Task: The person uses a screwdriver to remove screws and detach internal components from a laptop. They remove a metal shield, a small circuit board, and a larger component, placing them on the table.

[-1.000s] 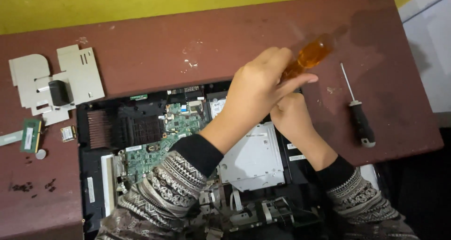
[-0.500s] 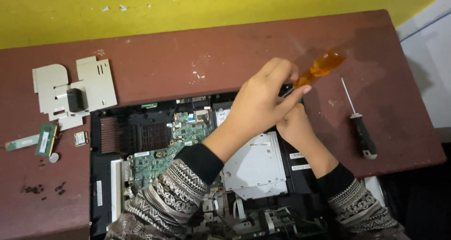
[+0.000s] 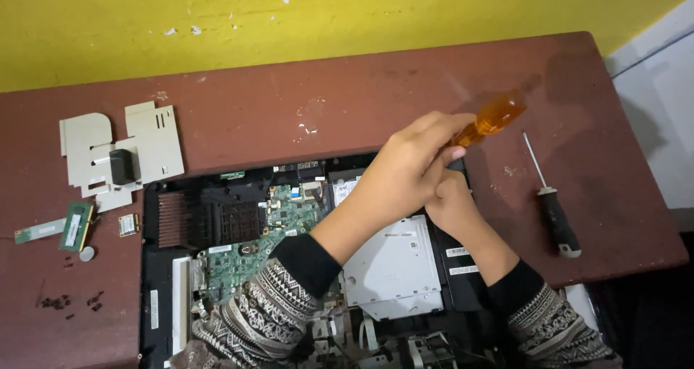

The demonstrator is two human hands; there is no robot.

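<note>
Head view: left hand (image 3: 405,170) closed around amber-handled screwdriver (image 3: 491,119), angled over opened laptop (image 3: 217,224) on desk (image 3: 376,94). Right hand (image 3: 452,203) tucked beneath left, grip hidden, cannot tell. Black-handled screwdriver (image 3: 553,206) lying just right of laptop.

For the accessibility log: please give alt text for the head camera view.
Both hands, left hand over right hand, grip an orange-handled screwdriver above an opened laptop on a brown table. A black-handled screwdriver lies to the right; grey cover plates lie to the left.
</note>
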